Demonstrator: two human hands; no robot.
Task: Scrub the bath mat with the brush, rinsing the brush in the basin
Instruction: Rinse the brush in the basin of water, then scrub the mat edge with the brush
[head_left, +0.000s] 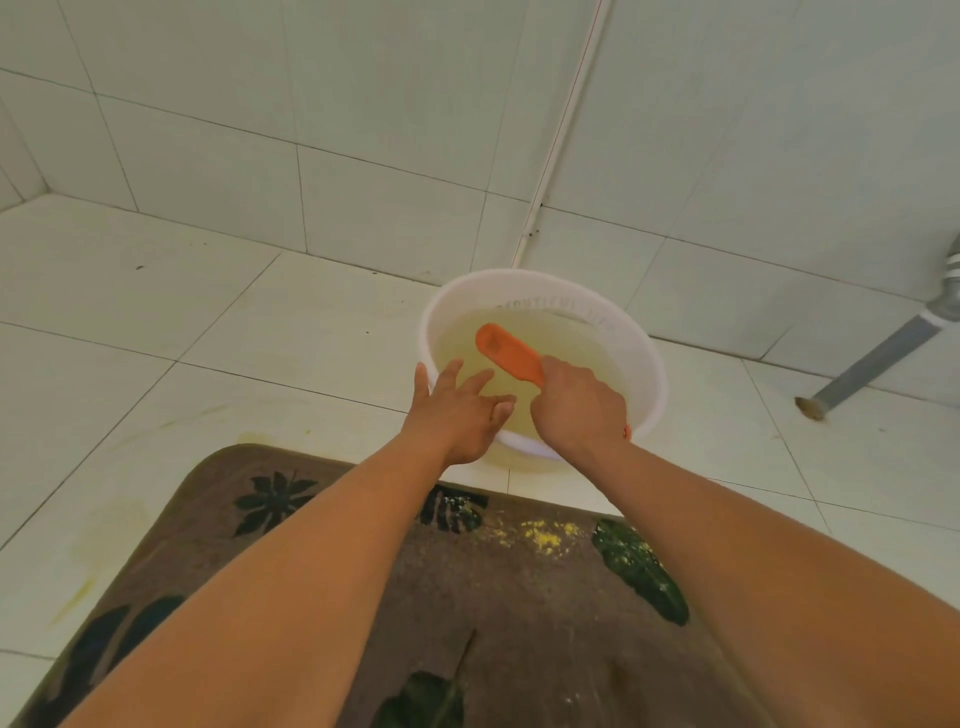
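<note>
An orange plastic brush (506, 353) is seen against pale yellowish water in a round white plastic basin (545, 291), whose inner wall is marked with faint lettering of the same white. A brown pile bath mat (519, 597) is patterned with dark green leaf and flower shapes and flecked with bright yellow specks. The glossy off-white floor tiles (156, 322) are crossed by dark grout lines and tinged with faint yellow stains. The wall tiles (363, 104) are tinted pale green-white. A metal pipe (878, 358) is coloured grey.

Basin (519, 296): embossed lettering on far inner wall, just above waterline; faint, reads approx. "MONTI…", remaining chars illegible
</note>
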